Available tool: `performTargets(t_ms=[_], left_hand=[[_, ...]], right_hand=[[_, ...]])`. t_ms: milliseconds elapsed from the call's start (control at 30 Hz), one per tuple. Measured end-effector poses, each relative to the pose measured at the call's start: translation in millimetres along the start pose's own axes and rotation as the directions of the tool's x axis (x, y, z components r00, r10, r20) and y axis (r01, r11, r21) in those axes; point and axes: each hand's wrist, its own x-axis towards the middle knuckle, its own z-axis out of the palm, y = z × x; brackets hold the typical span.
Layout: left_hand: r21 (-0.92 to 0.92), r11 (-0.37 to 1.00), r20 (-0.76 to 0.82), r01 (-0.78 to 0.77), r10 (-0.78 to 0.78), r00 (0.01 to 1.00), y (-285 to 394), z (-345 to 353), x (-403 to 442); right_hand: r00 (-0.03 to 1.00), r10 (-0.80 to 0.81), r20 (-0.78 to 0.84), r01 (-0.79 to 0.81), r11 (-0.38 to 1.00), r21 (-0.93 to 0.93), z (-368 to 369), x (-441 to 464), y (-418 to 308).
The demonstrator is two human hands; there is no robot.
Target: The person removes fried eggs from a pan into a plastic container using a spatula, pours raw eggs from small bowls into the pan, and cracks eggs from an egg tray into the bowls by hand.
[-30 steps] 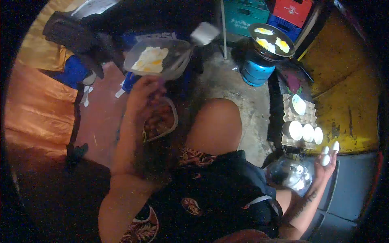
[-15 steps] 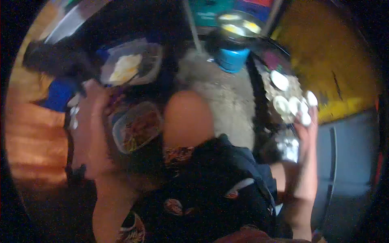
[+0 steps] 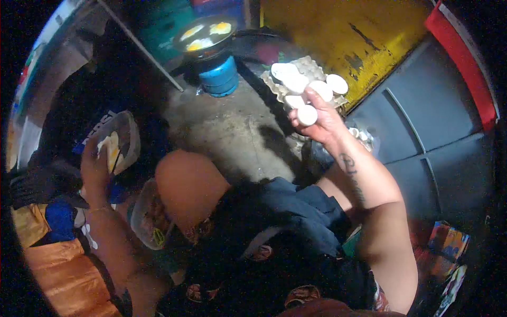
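Note:
My right hand (image 3: 322, 121) is closed around several white eggs (image 3: 307, 115), its thumb pressing on them, just over the near edge of a grey cardboard egg tray (image 3: 309, 66). Some of the eggs overlap in view, so I cannot tell exactly which ones the fingers hold. At the left, my left hand (image 3: 96, 168) reaches to a clear plastic container (image 3: 134, 138) with fried eggs (image 3: 110, 149) inside. Its fingers are dark and partly hidden, and whether they grip the container is unclear.
A pan (image 3: 229, 38) with three frying eggs sits on a blue gas canister (image 3: 218, 78). Another plastic tub (image 3: 138, 211) with food is beside my bare knee (image 3: 187, 182). A plastic bag (image 3: 322, 150) with eggshells lies below the egg tray. A yellow panel (image 3: 343, 31) stands behind.
The view has swung right. My left hand has come up to the container of fried eggs. My right hand stays at the egg tray with eggs in it.

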Motion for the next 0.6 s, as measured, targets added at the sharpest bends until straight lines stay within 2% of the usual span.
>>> performTargets(t_ms=[33,67,100,133,167,233,267,333,433,467,533,567,600], left_hand=[[-0.313,0.95,0.204,-0.026,0.093,0.974,91,0,-9],[-0.28,0.942,0.209,-0.186,0.249,0.946,159,15,-20],[-0.5,0.848,0.333,-0.177,0.377,0.864,199,36,-29],[-0.551,0.673,0.251,-0.493,0.697,0.671,225,65,-28],[-0.556,0.552,0.176,-0.622,0.809,0.561,251,87,-36],[-0.629,0.469,0.192,-0.62,0.866,0.461,295,121,-49],[-0.699,0.472,0.234,-0.536,0.86,0.452,313,132,-49],[-0.729,0.572,0.376,-0.376,0.794,0.477,333,156,-53],[-0.788,0.589,0.431,-0.179,0.736,0.523,355,191,-46],[-0.841,0.519,0.338,-0.154,0.726,0.599,361,208,-42],[-0.827,0.556,0.454,0.085,0.571,0.684,375,231,-30],[-0.802,0.461,0.584,0.379,0.474,0.659,384,242,-24],[-0.791,0.393,0.611,0.469,0.5,0.613,385,261,-14]], right_hand=[[1.0,-0.011,0.007,0.011,0.997,-0.073,-4,2,7],[1.0,0.021,-0.019,-0.023,0.996,-0.087,2,0,15],[0.999,0.042,0.012,-0.04,0.994,-0.103,8,-3,22],[0.997,0.06,0.044,-0.055,0.991,-0.118,13,-6,28],[0.996,0.064,0.059,-0.056,0.991,-0.122,18,-11,33],[0.994,0.074,0.086,-0.062,0.988,-0.141,21,-17,36],[0.991,0.052,0.12,-0.031,0.985,-0.17,18,-18,33],[0.997,0.034,0.064,-0.024,0.988,-0.155,9,-23,26],[0.997,0.059,-0.046,-0.064,0.991,-0.115,-16,-27,9],[0.996,0.078,-0.044,-0.082,0.992,-0.096,-26,-25,-1],[0.996,0.089,-0.031,-0.089,0.996,-0.006,-44,-27,-26],[0.995,0.071,-0.068,-0.072,0.997,-0.008,-48,-24,-41],[0.982,0.033,-0.185,-0.036,0.999,-0.014,-48,-23,-53]])
